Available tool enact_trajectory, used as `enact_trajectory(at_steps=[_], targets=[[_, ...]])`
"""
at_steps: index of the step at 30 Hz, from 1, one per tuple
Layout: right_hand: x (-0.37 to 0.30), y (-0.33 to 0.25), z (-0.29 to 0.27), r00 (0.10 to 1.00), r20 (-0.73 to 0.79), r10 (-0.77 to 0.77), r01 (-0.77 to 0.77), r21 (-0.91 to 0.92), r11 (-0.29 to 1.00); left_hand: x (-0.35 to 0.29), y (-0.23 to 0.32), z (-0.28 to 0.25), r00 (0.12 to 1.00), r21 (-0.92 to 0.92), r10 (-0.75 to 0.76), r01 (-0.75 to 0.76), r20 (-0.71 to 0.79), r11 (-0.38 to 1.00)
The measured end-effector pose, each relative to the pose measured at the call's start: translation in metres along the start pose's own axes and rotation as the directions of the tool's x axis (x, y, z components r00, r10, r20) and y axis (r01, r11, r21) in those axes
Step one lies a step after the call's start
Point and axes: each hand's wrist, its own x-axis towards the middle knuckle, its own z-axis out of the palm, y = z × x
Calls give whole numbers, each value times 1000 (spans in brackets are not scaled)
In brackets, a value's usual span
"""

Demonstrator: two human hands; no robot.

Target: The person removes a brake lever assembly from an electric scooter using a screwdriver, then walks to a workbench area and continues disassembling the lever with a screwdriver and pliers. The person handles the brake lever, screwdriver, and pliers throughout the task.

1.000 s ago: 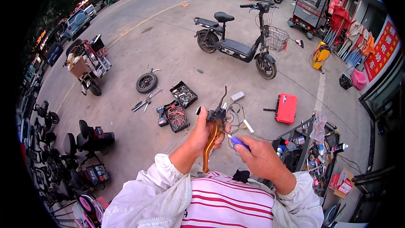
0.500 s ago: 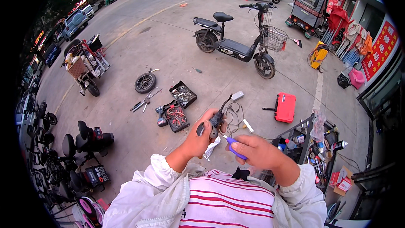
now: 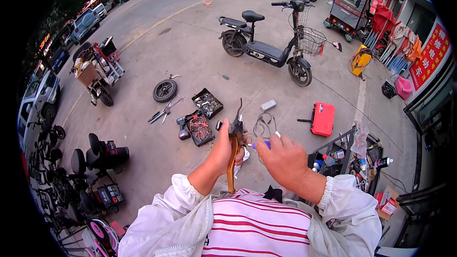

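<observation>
My left hand [image 3: 220,156] is closed around a brake lever [image 3: 232,164] with a black mount and a golden-brown blade. The blade points down toward my striped shirt, while a thin dark stalk sticks up from the mount. A screwdriver with a purple handle [image 3: 262,144] is gripped in my right hand [image 3: 286,161], back of the hand upward. Its tip meets the right side of the lever's mount, near my left fingers; the exact contact point is too small to make out.
Beyond my hands lie an open tray of small parts [image 3: 207,103], a case with red wires [image 3: 199,127], a cordless drill [image 3: 182,128] and a loose wheel [image 3: 164,90]. A red toolbox [image 3: 323,119] is at right, near a cluttered tool rack [image 3: 335,154]. An electric scooter [image 3: 266,52] stands farther off.
My left hand has turned the brake lever, so its golden-brown blade now shows, pointing down. My right hand has rolled over and moved up slightly with the screwdriver.
</observation>
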Motion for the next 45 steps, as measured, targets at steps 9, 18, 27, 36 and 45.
enact_trajectory(at_steps=[9,18,27,36,45], targets=[[-2,6,-15,996,83,43,-39,-47,998,5,-15,3,1000,0,26,-26,4,1000],[-3,11,-40,806,408,429,-383,912,-147,-8,6,-3,945,-331,72,40,318,943],[-13,-12,-29,780,312,542,-302,947,-110,-17,6,12,949,-293,109,-18,297,956],[-15,-14,-26,828,180,530,-245,968,54,-23,6,19,967,-218,179,-138,182,966],[-19,-25,-19,740,355,571,-293,935,-201,-25,-1,13,906,-122,376,-358,192,926]])
